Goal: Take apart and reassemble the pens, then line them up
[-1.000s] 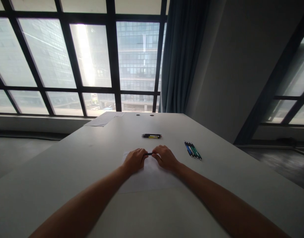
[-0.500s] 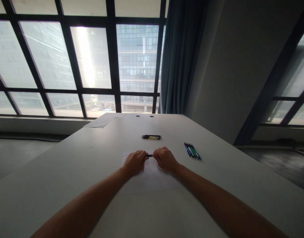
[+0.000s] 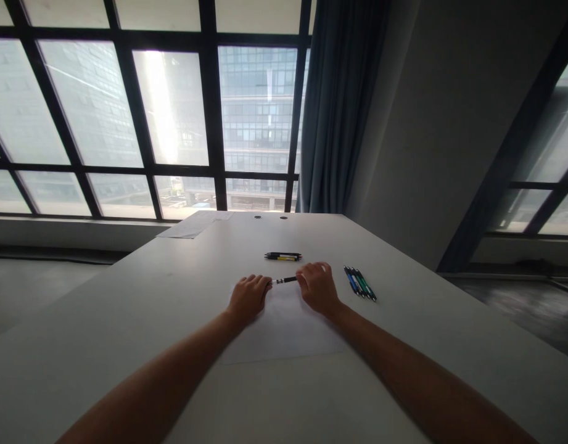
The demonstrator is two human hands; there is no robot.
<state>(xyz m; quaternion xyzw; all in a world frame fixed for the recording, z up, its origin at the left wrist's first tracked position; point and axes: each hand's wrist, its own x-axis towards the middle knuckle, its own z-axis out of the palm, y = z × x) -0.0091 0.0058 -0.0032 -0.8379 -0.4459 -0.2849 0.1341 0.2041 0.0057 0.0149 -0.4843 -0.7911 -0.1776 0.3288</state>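
A black pen spans the gap between my hands, with a pale or silvery stretch near its left end. My left hand is closed, its fingers pinching that left end. On the other side, my right hand grips the black barrel, fingers curled over it. Whether the pen is in one piece or parted inside my fingers, I cannot tell. Both hands are above a white sheet of paper lying on the white table.
Beyond my hands lies a small bundle of dark pens, one with yellow. Several blue and green pens lie side by side to the right. Papers rest at the far left edge, near two dark round spots.
My hands have moved apart, the right one shifting right and slightly up. More of the pen shows between them, including the pale stretch.
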